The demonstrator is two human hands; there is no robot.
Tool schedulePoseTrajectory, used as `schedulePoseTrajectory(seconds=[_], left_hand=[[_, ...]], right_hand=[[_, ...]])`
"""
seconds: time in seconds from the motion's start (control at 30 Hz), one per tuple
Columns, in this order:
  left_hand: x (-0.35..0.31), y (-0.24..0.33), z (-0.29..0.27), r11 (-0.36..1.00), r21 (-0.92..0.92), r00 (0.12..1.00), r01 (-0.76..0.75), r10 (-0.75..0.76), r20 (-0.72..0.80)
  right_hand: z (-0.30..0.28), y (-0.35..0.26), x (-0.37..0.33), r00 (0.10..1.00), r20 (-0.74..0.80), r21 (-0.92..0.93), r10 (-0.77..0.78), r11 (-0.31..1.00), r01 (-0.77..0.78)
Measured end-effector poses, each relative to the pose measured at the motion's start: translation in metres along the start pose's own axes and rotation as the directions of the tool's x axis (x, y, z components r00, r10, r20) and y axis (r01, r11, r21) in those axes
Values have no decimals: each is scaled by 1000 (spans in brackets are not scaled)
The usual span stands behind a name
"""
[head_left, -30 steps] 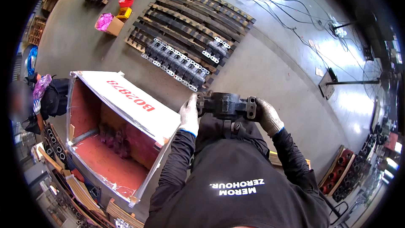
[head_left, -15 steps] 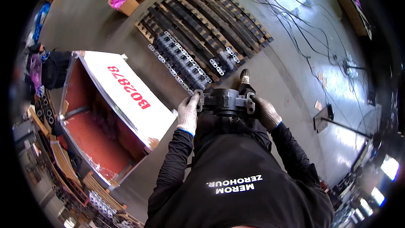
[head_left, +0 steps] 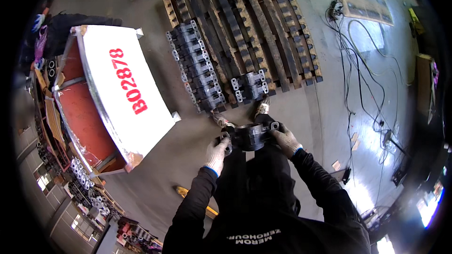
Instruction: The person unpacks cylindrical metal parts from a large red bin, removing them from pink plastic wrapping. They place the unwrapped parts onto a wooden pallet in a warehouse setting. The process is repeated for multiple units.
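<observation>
Between my hands I carry a dark cast metal bracket (head_left: 251, 137) with a round middle and a pale slotted flange at each end. My left hand (head_left: 218, 152), in a white knit glove, is closed on its left flange. The gloved right hand (head_left: 284, 141) grips the flange on the other side. Just beyond my feet, a row of similar metal castings (head_left: 195, 66) lies along the left side of a wooden pallet (head_left: 245, 33). A smaller group of the same castings (head_left: 249, 86) sits on the pallet's near edge.
Left stands a large crate (head_left: 136, 75) with a white side, red lettering and a red interior. Black cables (head_left: 355, 70) trail over the floor at right. A yellow metal bar (head_left: 182, 191) shows beside my left arm. Shelved parts (head_left: 82, 174) line the far left.
I have turned and stepped closer to the pallet, which now sits more directly ahead. The bracket is still in both hands, held lower in the picture. A yellow bar has come into sight.
</observation>
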State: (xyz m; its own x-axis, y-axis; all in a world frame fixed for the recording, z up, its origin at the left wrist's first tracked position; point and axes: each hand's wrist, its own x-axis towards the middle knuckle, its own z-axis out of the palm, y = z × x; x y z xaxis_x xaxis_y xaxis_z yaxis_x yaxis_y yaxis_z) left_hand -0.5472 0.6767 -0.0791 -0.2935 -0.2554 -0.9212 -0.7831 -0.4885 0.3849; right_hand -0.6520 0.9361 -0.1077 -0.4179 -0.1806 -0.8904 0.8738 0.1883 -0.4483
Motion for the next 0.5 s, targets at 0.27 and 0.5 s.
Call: schedulePoseTrajectory(seconds=[0.27, 0.5], left_hand=[[176, 17, 92, 981, 167, 994, -101, 105, -13], [335, 60, 111, 866, 343, 905, -364, 416, -90]], right_hand=[[-52, -36, 206, 998, 16, -140, 61, 988, -59], [-43, -64, 388, 941, 150, -230, -304, 915, 333]])
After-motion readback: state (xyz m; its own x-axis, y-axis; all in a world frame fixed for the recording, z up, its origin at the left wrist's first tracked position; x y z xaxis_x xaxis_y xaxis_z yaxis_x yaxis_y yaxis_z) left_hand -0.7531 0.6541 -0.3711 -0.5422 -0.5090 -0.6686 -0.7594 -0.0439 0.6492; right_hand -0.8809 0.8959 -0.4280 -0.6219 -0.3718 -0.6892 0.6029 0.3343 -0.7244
